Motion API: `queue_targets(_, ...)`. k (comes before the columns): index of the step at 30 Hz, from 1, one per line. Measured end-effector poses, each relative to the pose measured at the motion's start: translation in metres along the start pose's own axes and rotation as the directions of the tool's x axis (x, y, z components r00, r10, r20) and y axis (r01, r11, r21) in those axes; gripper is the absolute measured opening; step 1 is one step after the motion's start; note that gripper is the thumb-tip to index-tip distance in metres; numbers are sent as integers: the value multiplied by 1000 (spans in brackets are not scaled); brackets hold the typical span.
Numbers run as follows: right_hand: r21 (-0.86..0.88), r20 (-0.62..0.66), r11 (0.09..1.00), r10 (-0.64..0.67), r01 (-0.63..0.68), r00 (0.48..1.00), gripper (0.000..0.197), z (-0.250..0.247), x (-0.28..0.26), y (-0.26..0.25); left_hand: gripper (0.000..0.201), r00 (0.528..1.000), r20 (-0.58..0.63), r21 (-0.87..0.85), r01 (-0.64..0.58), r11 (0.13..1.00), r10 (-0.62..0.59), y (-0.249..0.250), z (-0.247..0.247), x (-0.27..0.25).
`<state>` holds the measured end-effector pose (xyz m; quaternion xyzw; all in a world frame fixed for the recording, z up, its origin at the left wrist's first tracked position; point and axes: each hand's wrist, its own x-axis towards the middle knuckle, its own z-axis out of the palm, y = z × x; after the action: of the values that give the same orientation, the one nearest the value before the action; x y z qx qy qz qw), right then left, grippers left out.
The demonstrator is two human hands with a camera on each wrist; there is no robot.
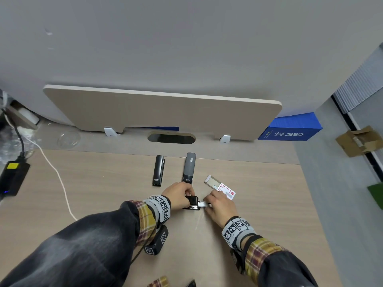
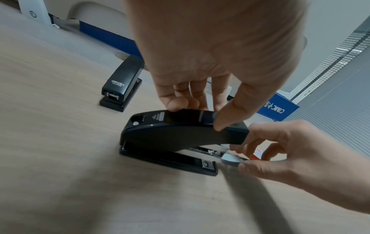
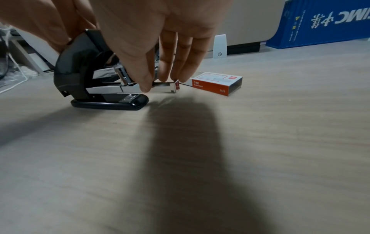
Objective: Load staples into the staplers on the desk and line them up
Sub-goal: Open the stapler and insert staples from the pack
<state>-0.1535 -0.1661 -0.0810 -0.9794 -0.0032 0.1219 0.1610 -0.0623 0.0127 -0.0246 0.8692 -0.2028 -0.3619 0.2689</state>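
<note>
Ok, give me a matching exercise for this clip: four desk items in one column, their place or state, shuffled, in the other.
Things:
1. small black stapler
2. grey-topped stapler
3. open stapler
4. staple box

States:
A. held by the left hand, metal tray pulled out
B. drawer slid partly open
C. standing farthest left, untouched
D. standing closed just beyond the left hand

Pairs: 1-C, 2-D, 3-A, 4-B

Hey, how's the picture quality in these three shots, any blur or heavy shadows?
Head view: sharp, wide-angle bending at the edges. Left wrist view: the left hand is blurred close up, the stapler fairly clear. Right wrist view: a big dark shadow crosses the desk in front.
</note>
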Motion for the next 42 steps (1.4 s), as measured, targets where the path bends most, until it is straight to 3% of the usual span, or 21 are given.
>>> queue_targets(4, 8, -51, 1000, 21, -21, 998, 11, -2, -5, 0, 27, 1000, 0, 12, -2, 1000, 2, 0, 0, 0)
queue_targets(13, 34, -59, 999, 30, -28, 998, 11, -3, -7, -2, 26, 1000, 4, 36, -17, 999, 17, -1, 1, 2)
queue_targets(19, 38, -30, 992, -120, 121, 992, 24, -3, -7, -10, 27, 999, -4, 79, -39, 996, 39, -3, 2, 4)
queue_targets(24, -3, -8, 995, -97, 97, 995, 22, -9, -8, -7, 29, 998, -1, 218, -65, 974, 67, -7, 6, 6)
queue_targets(29, 89, -3, 993, 80, -79, 997, 26, -15, -13, 8, 30, 998, 7, 356, -61, 933, 63, -12, 8, 8)
queue_targets(31, 149, -5, 959, 243, -240, 970, 25, -18, -15, 14, 31, 998, 11, 419, -60, 906, 60, -15, 9, 8)
queue_targets(34, 152, 105, 893, 412, -424, 905, 23, -22, -15, 17, 32, 998, 11, 503, -60, 862, 63, -17, 10, 7)
queue_targets(42, 328, 163, 808, 462, -490, 872, 20, -14, -11, 9, 31, 999, 11, 609, 30, 793, -47, -20, 11, 4)
